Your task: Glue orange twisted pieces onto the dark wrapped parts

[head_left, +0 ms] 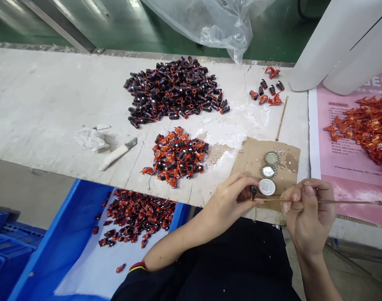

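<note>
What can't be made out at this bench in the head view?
Small black-and-orange piece in the left hand: partly hidden by the fingers.
Thin tan rod in the right hand: tip too small to tell if it touches the piece.
Orange-and-black heap on the pink printed sheet: cut off by the right edge.
Sheet's small print: too small to read.

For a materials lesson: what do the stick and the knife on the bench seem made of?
The stick looks like matt tan bamboo or wood. The knife has a dull grey blade, probably steel, and a white handle, perhaps tape or cloth.
</note>
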Motion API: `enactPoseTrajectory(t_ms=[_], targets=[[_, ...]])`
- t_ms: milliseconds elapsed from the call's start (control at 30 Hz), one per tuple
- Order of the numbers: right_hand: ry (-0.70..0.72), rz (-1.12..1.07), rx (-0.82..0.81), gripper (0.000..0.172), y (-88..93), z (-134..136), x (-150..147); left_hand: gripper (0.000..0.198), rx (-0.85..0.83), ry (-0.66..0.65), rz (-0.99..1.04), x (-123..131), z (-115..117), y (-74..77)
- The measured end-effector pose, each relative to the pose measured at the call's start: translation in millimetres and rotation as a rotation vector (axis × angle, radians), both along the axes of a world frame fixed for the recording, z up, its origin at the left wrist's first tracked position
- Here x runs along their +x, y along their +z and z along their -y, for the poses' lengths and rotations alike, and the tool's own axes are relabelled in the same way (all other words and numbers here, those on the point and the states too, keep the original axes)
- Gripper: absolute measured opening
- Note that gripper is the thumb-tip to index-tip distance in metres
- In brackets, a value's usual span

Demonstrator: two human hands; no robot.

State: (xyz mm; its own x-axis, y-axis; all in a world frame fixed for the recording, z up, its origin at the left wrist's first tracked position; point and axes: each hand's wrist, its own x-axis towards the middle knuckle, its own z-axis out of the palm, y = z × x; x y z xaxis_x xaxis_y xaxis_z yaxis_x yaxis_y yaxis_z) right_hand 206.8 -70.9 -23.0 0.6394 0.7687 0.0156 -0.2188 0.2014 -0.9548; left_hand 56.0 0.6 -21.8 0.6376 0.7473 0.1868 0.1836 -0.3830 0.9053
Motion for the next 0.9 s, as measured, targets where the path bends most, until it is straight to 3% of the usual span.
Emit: enactPoseTrajectory(t_ms=[167,267,367,467,533,600,667,800,900], targets=[[0.019,0.084,0.078,0.009,4.6,1,1,0.021,0.012,0.001,-0.005,1,0,0.3],[-0.086,0.299,0.146,0.021,12.5,5,13,0.019,0.018,-0.003,-0.017,-1,0,1.6],[-0.222,0.741,0.117,0.03,19.1,7,48,0.019,0.042,0.02,-0.012,-4,-2,1.8],[-0.307,1.388,-0.06,0.04,20.9,2,104,0.02,0.069,0.048,-0.006,-7,-3,1.4],[-0.303,1.579,-0.192,0.034,19.8,-8,142,0.021,0.076,0.064,-0.003,-9,-4,1.9],[-0.195,1.655,-0.35,0.023,18.3,-22,172,0.022,0.078,0.078,-0.004,-11,-4,3.2],[-0.087,1.638,-0.408,0.017,17.0,-37,192,0.024,0.083,0.085,-0.006,-12,-4,4.8],[0.185,1.459,-0.438,0.009,13.7,-62,210,0.027,0.087,0.081,0.003,-14,-5,6.0],[0.256,1.414,-0.441,0.007,9.6,-72,218,0.027,0.09,0.09,0.003,-15,-6,5.5]])
